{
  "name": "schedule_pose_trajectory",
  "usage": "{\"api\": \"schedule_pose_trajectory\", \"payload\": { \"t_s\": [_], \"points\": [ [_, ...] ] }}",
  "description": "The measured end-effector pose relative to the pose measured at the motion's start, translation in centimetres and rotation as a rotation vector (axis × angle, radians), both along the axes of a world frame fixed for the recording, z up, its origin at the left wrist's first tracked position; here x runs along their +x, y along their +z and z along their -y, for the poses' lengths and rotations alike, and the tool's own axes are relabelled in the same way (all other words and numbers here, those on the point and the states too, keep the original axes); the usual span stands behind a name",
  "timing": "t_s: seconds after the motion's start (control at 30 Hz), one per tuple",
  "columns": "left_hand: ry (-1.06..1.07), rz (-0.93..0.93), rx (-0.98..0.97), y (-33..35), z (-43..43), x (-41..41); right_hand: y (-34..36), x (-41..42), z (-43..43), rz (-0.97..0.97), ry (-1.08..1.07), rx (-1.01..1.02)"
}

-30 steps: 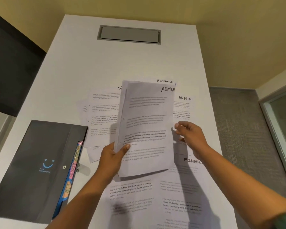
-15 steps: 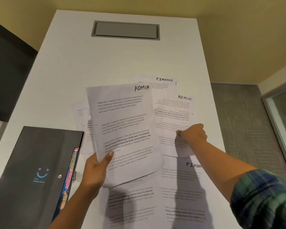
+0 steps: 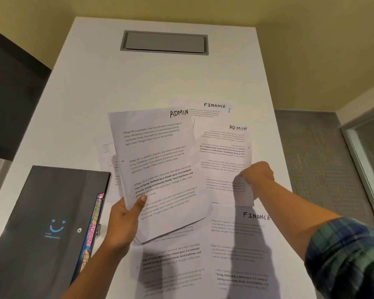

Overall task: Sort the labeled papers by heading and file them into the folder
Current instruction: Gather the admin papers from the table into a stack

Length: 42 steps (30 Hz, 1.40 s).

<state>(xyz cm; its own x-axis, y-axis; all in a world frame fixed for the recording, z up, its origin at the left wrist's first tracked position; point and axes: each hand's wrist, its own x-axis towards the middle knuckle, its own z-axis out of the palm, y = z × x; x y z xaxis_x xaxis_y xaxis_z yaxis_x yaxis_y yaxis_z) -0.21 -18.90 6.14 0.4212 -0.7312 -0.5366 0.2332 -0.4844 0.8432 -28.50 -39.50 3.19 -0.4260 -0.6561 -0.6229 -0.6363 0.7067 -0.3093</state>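
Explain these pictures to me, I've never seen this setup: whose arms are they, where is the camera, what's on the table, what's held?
No machine here: a person works with bare hands. All three pictures come from one camera on their head, looking forward and down, so you see their own arms. The left hand holds up an ADMIN sheet, thumb on its face. The right hand has its grip on the edge of a second ADMIN sheet, which lies on the white table. A far FINANCE sheet, a near FINANCE sheet and a few more papers lie around it. At the left lies a dark folder with coloured tabs showing at its edge.
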Motion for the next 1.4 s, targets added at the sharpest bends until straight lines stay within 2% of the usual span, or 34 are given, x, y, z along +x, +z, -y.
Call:
{"api": "schedule_pose_trajectory", "payload": {
  "t_s": [0.2, 0.37, 0.53, 0.8, 1.07, 1.3, 1.4],
  "points": [
    [-0.005, 0.013, 0.024, 0.1, -1.0, 0.3, 1.8, -0.6, 0.1, 0.064, 0.047, -0.313],
    [0.042, 0.037, 0.029, 0.3, -2.5, 0.6, 5.5, -2.2, 0.0, 0.249, -0.133, -0.539],
    [0.047, 0.078, 0.023, 1.5, -3.7, 0.6, 9.7, -4.2, -2.6, 0.474, -0.276, -0.649],
    [0.035, 0.047, -0.003, 3.1, -5.8, -1.2, 13.5, -5.7, -12.6, 0.72, -0.34, -0.573],
    [-0.027, -0.008, -0.003, 3.9, -7.6, -3.4, 13.7, -4.1, -20.5, 0.901, -0.181, -0.375],
    [-0.098, 0.006, -0.001, 4.8, -8.5, -5.0, 12.9, -2.4, -22.0, 0.947, -0.071, -0.344],
    [-0.168, -0.005, -0.019, 5.7, -8.8, -5.6, 12.4, -1.8, -21.9, 0.767, 0.038, -0.369]
  ]
}}
